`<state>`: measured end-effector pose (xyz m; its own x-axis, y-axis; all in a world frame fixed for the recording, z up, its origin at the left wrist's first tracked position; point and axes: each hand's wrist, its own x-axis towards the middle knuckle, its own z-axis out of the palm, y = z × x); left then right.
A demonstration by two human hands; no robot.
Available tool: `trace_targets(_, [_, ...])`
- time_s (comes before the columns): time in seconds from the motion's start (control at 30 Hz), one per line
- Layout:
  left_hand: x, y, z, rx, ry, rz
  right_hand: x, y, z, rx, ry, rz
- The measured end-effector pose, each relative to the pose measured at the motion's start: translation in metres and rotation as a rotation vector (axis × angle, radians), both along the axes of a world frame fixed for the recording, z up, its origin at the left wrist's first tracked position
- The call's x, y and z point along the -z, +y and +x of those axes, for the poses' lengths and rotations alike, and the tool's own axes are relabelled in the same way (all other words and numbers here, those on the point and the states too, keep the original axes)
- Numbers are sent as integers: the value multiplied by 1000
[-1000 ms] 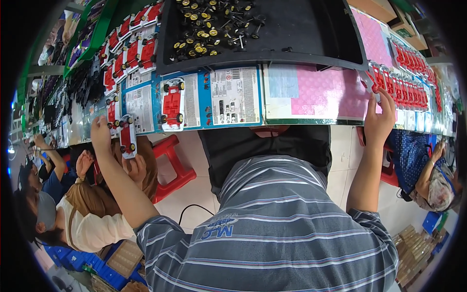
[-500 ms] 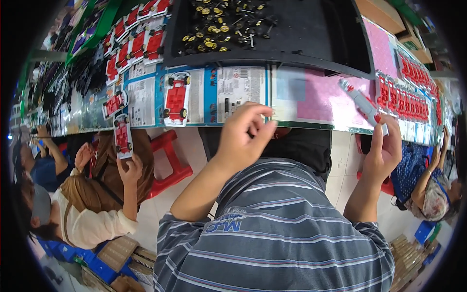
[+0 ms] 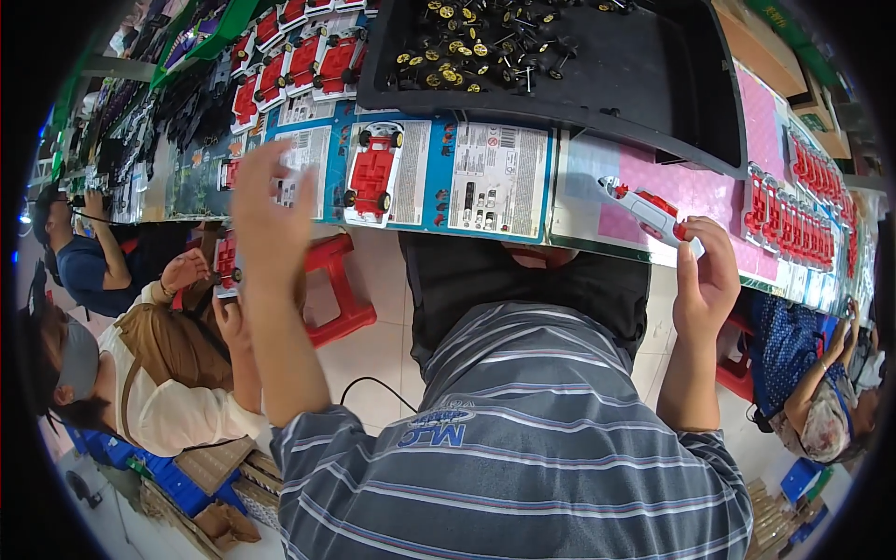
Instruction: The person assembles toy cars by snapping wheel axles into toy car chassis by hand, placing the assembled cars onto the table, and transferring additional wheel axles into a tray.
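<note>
– What takes up the most room?
– The table (image 3: 581,207), with the black tray (image 3: 644,70) on its far side, both there half a second ago too

– And the hands?
– The left hand (image 3: 271,210) has changed most. It was at the middle of the near edge; now it is raised out to the left, blurred, its fingers spread away from the thumb with nothing seen between them. The right hand (image 3: 707,266) has stayed on the right, thumb and fingers pinching one end of a white toy car (image 3: 646,211)

– Where is that car?
– Over the right part of the table near its edge, tilted, the far end pointing left. Before, it looked grey and blurred; now red shows on it

– Anything else?
– Another car (image 3: 375,173) lies wheels-up on the left, as before. Red car parts (image 3: 793,226) line the right, and small yellow-and-black wheels (image 3: 453,49) lie scattered in the tray
</note>
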<state>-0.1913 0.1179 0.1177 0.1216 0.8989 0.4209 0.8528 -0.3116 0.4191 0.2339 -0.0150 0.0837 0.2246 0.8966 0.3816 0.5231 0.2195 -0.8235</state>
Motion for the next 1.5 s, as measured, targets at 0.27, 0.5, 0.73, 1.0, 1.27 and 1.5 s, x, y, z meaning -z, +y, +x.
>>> trace_targets(0.27, [19,48,-147,-89,511,-180,1,5,-10,-81,-30,-10])
trace_targets(0.5, [38,56,-170,-163,482,-147,1,3,-15,-107,-26,-24])
trace_targets(0.73, [46,49,-166,-303,256,-309,0,3,-23,-122,-23,-38])
trace_targets(1.0, [60,26,-157,-304,339,139,-11,2,-25,-168,-65,-45])
trace_targets(1.27, [63,-42,18,-153,-105,319,-22,7,-41,-237,65,19])
trace_targets(1.5, [48,-9,-43,-591,-180,268,-28,4,-41,-325,-16,25])
